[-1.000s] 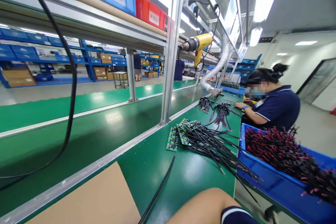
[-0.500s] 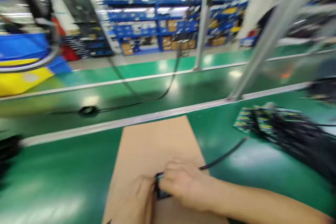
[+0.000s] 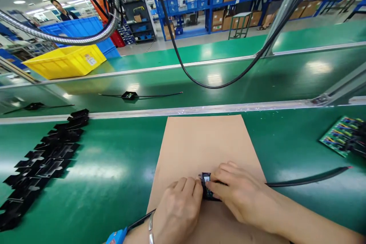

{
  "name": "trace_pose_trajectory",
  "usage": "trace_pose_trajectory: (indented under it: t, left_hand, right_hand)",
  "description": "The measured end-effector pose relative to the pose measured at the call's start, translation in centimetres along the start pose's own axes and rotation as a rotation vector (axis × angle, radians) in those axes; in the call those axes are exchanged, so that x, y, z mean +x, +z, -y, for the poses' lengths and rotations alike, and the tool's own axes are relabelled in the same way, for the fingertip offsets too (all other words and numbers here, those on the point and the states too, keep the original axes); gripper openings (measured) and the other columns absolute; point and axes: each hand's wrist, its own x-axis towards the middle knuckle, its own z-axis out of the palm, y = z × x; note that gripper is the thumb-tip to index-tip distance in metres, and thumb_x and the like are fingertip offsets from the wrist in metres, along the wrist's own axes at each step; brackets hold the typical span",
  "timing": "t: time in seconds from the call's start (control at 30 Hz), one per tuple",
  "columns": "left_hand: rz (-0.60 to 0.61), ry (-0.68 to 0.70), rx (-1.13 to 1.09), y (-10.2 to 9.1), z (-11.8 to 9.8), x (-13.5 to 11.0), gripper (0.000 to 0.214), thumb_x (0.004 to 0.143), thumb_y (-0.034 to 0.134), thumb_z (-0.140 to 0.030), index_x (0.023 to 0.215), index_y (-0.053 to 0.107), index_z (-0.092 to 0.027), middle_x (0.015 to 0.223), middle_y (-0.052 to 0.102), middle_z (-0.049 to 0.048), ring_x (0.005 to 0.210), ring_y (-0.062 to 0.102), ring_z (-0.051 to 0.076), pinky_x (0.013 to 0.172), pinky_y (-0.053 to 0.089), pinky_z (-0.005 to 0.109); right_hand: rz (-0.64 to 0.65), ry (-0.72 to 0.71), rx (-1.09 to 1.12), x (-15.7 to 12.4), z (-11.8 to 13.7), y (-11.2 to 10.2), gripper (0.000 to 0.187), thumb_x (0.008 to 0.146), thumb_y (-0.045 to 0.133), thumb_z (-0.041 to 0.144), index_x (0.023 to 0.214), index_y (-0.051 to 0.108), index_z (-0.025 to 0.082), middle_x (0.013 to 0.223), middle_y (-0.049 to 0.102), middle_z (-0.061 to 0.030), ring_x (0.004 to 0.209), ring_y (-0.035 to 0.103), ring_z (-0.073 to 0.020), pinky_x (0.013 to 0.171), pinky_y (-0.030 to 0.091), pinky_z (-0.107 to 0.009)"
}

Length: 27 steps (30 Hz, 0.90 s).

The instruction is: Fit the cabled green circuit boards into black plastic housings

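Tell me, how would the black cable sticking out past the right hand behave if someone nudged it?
The black cable probably bends without going limp, as it holds a gentle curve. Its thinness suggests it is light. With nothing holding its reddish tip, that end might swing sideways easily.

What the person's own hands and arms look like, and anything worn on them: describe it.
The left hand and the right hand are both ungloved. A thin, shiny silver bracelet circles the left wrist. Beside that arm is a blue band with a reddish marking, cut off by the picture's edge; it may be worn too. The right forearm shows no sleeve or jewellery.
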Motion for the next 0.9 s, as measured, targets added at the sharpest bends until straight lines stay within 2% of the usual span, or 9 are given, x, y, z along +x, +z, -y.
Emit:
trace_pose_trajectory:
  t: [0.13, 0.2, 0.3, 0.37, 0.47, 0.6, 0.7, 0.77, 0.9]
  left_hand:
    - [-0.048, 0.078, 0.195, 0.2, -1.1, 0.1, 0.031, 0.083, 0.034, 0.000, 0.106, 0.054, -0.003, 0.078, 0.059, 0.0105, 0.062, 0.056, 0.022, 0.050, 0.047, 0.033]
    - [-0.035, 0.094, 0.230, 0.1, -1.2, 0.1, 0.034, 0.083, 0.031, 0.002, 0.107, 0.054, -0.004, 0.077, 0.059, 0.0101, 0.063, 0.055, 0.021, 0.050, 0.046, 0.032]
    - [0.037, 0.065, 0.113, -0.3, -0.6, 0.3, 0.029, 0.084, 0.034, 0.001, 0.098, 0.055, -0.013, 0.077, 0.058, 0.0057, 0.066, 0.054, 0.020, 0.055, 0.047, 0.031]
    - [0.101, -0.004, -0.020, -0.8, 0.1, 0.4, 0.024, 0.085, 0.038, -0.001, 0.092, 0.055, -0.016, 0.079, 0.057, 0.0039, 0.069, 0.054, 0.020, 0.060, 0.049, 0.033]
    - [0.134, -0.074, -0.221, -1.8, 1.2, 0.5, 0.023, 0.087, 0.041, -0.006, 0.101, 0.054, -0.017, 0.089, 0.058, 0.0050, 0.077, 0.055, 0.021, 0.069, 0.051, 0.037]
    - [0.156, 0.054, -0.377, -2.5, 2.3, 1.1, 0.030, 0.085, 0.053, -0.018, 0.115, 0.052, -0.020, 0.109, 0.056, 0.0075, 0.091, 0.054, 0.024, 0.081, 0.049, 0.041]
    - [0.189, 0.137, -0.339, -2.2, 3.1, 1.9, 0.027, 0.087, 0.059, -0.025, 0.114, 0.055, -0.023, 0.109, 0.059, 0.0060, 0.092, 0.055, 0.025, 0.081, 0.049, 0.042]
    - [0.175, 0.183, -0.318, -1.7, 3.6, 2.3, 0.022, 0.091, 0.057, -0.029, 0.112, 0.057, -0.022, 0.105, 0.061, 0.0052, 0.090, 0.056, 0.024, 0.078, 0.050, 0.041]
    - [0.116, 0.267, -0.337, -0.8, 4.5, 2.5, 0.026, 0.096, 0.050, -0.034, 0.119, 0.054, -0.021, 0.109, 0.063, 0.0050, 0.090, 0.056, 0.022, 0.079, 0.050, 0.038]
  right_hand:
    - [0.011, -0.023, -0.119, 0.4, 0.9, 0.5, 0.013, 0.087, 0.049, 0.011, 0.088, 0.061, 0.015, 0.090, 0.056, -0.0041, 0.082, 0.043, -0.0198, 0.071, 0.030, -0.039]
    - [0.028, -0.023, -0.133, 0.8, 1.1, 0.3, 0.011, 0.086, 0.051, 0.014, 0.083, 0.061, 0.015, 0.087, 0.055, -0.0035, 0.081, 0.042, -0.0195, 0.069, 0.029, -0.039]
    - [0.017, 0.003, -0.086, 1.1, 0.8, -0.5, 0.012, 0.087, 0.052, 0.017, 0.077, 0.060, 0.016, 0.086, 0.054, -0.0034, 0.082, 0.043, -0.0190, 0.072, 0.032, -0.038]
    - [-0.005, 0.045, -0.042, 0.9, 0.4, -1.2, 0.014, 0.088, 0.052, 0.017, 0.076, 0.059, 0.017, 0.088, 0.052, -0.0037, 0.086, 0.044, -0.0189, 0.075, 0.034, -0.035]
    - [-0.010, 0.128, -0.067, 0.5, -0.1, -1.7, 0.010, 0.086, 0.056, 0.014, 0.077, 0.059, 0.018, 0.089, 0.050, -0.0039, 0.089, 0.045, -0.0199, 0.076, 0.036, -0.033]
    - [-0.002, 0.129, -0.126, 0.5, -0.5, -1.7, 0.013, 0.080, 0.062, 0.010, 0.085, 0.060, 0.021, 0.092, 0.048, -0.0033, 0.089, 0.046, -0.0207, 0.075, 0.035, -0.033]
    - [-0.001, 0.091, -0.172, 1.0, -0.8, -1.7, 0.012, 0.079, 0.064, 0.011, 0.082, 0.061, 0.022, 0.091, 0.048, -0.0036, 0.086, 0.046, -0.0211, 0.072, 0.035, -0.033]
    - [0.014, 0.042, -0.190, 1.3, -1.0, -2.0, 0.009, 0.081, 0.065, 0.013, 0.080, 0.062, 0.022, 0.089, 0.049, -0.0037, 0.084, 0.046, -0.0210, 0.069, 0.033, -0.033]
    - [0.033, 0.006, -0.194, 1.7, -1.0, -2.7, 0.010, 0.085, 0.064, 0.018, 0.076, 0.064, 0.022, 0.088, 0.052, -0.0039, 0.082, 0.047, -0.0208, 0.066, 0.032, -0.033]
